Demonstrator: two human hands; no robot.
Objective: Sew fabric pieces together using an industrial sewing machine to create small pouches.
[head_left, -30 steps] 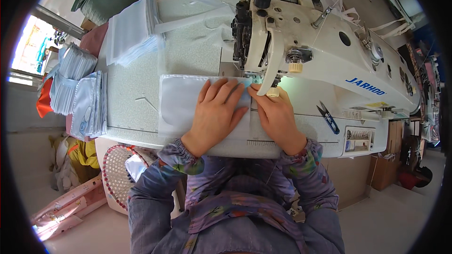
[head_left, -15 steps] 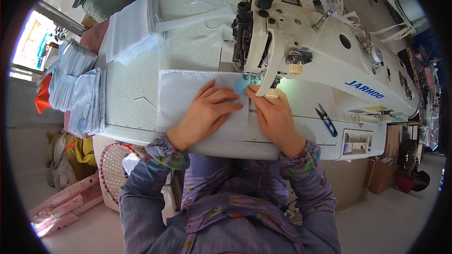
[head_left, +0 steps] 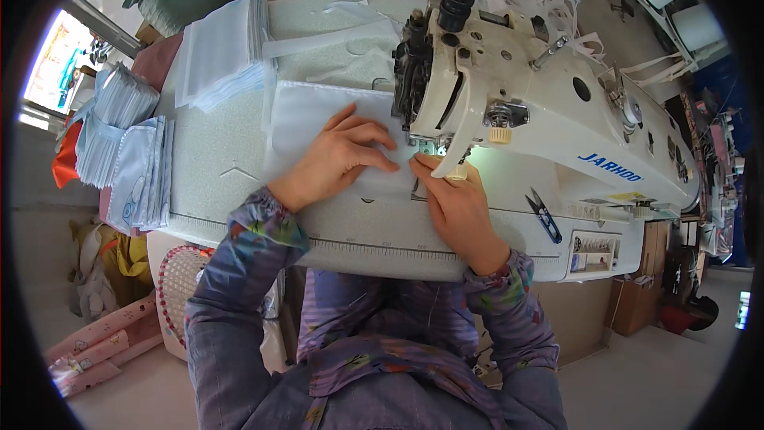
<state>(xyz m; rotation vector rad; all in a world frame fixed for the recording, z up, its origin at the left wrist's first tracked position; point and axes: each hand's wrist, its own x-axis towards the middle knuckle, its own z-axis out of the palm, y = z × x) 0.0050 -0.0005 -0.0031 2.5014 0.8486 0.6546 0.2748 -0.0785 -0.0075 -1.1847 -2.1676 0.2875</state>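
On the sewing machine bed lies a pale white fabric piece (head_left: 306, 115), its right part reaching under the machine's head. My left hand (head_left: 338, 155) rests on it with fingers spread and bent. Close by the presser foot (head_left: 427, 146), my right hand (head_left: 459, 195) has its fingers drawn together, thumb and index tips at the fabric's right edge. The white sewing machine (head_left: 517, 95) stands over both hands, its lamp lighting the area right of the needle. Fingers and machine head hide part of the fabric's edge.
Dark thread snips (head_left: 544, 216) lie right of my right hand. A stack of pale fabric pieces (head_left: 223, 52) is at the far left, with tied bundles (head_left: 119, 111) beyond the table's left edge. White strips (head_left: 334, 36) lie behind the work. A woven basket (head_left: 177, 291) stands below left.
The fabric piece has shifted away from me and turned slightly. The light-blue round patch by the presser foot no longer shows. My left hand has moved a little left and away.
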